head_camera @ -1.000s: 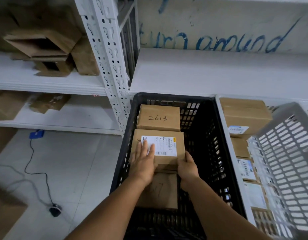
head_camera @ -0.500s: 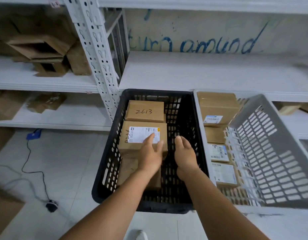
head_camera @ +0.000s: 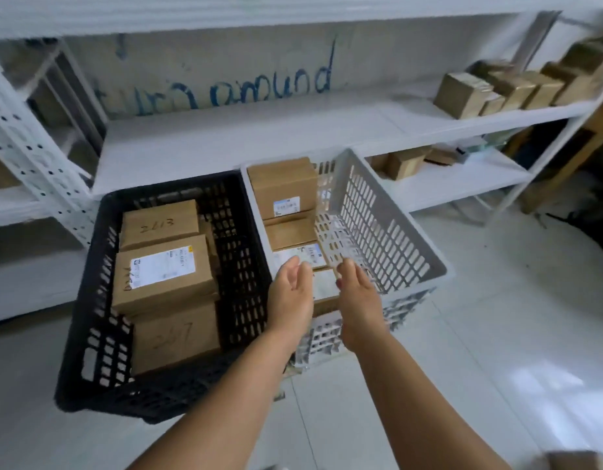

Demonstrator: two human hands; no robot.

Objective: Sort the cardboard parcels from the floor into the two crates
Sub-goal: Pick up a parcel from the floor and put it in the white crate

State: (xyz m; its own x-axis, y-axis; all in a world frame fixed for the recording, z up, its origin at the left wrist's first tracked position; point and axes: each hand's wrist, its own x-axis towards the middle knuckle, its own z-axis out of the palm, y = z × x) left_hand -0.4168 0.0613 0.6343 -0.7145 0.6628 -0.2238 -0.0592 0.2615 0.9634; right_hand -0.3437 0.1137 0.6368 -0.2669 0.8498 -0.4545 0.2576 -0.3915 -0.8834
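A black crate point(head_camera: 90, 340) stands on the floor at the left with three cardboard parcels in a row; the middle parcel point(head_camera: 164, 273) bears a white label. To its right is a grey crate point(head_camera: 388, 225) with several labelled parcels point(head_camera: 283, 188) inside. My left hand point(head_camera: 291, 296) and my right hand point(head_camera: 359, 300) hover above the near end of the grey crate. Both have relaxed fingers and hold nothing. The edge of another parcel point(head_camera: 574, 461) shows on the floor at the bottom right.
White metal shelving point(head_camera: 225, 137) runs behind both crates, with blue writing on the wall above. Several cardboard boxes point(head_camera: 510, 86) sit on the shelf at the upper right, and more point(head_camera: 405, 162) on the shelf below. The pale tiled floor point(head_camera: 496, 317) spreads to the right.
Both hands let go of the labelled parcel in the black crate and moved right, over the grey crate. The view has turned to the right.
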